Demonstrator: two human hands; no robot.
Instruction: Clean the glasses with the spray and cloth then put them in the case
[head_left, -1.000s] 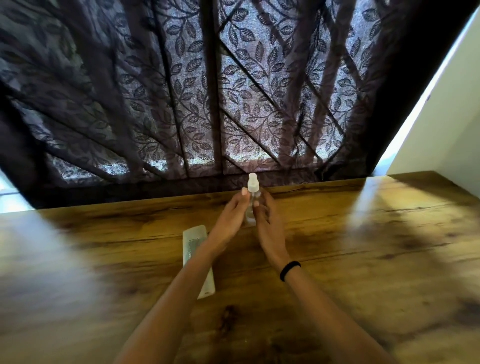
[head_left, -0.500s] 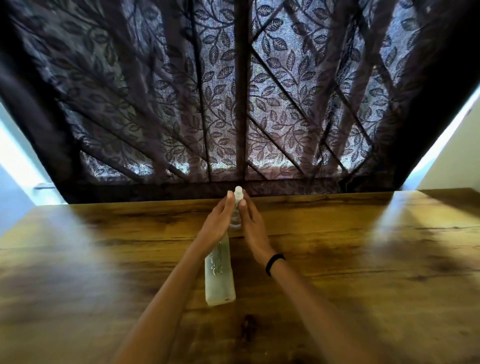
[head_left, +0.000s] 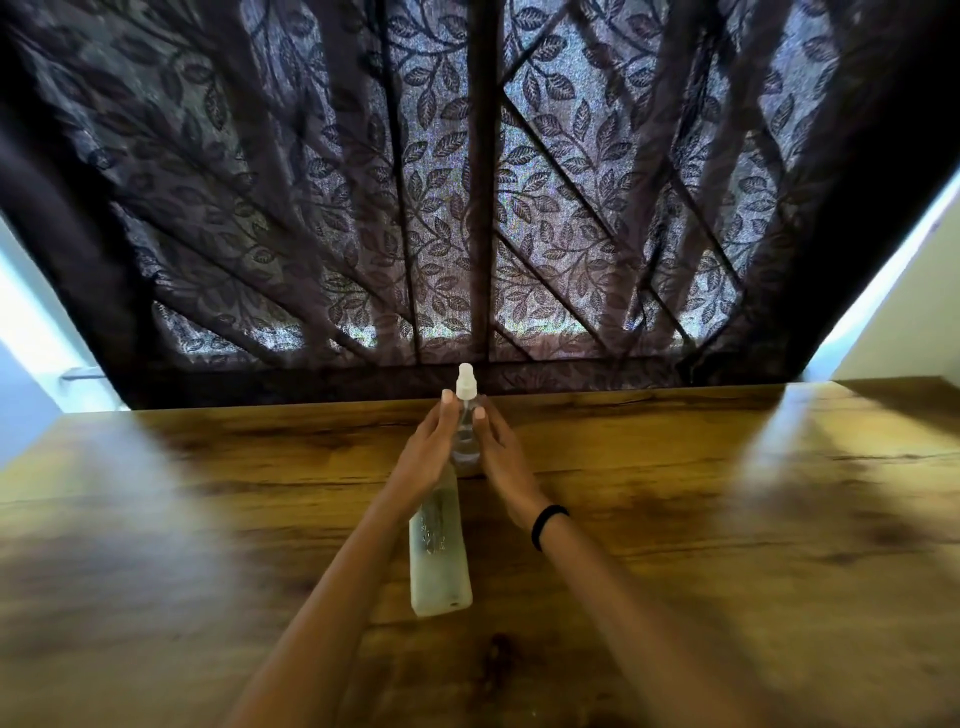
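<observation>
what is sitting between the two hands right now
The spray bottle stands upright between the left hand and right hand, straight fingers flanking it, seen in the head view.

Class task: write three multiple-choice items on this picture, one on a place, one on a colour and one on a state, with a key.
1. Where does the case lie?
A) just nearer than the bottle
B) far right
C) far left

2. The band on the right wrist is:
A) white
B) black
C) red

3. The bottle is:
A) on its side
B) inside the case
C) upright between the left hand and right hand

Key:
A, the case lies flat in the middle, on the near side of the bottle.
B, the loop on the wrist is black.
C, the nozzle points up with a hand on each side.
</observation>
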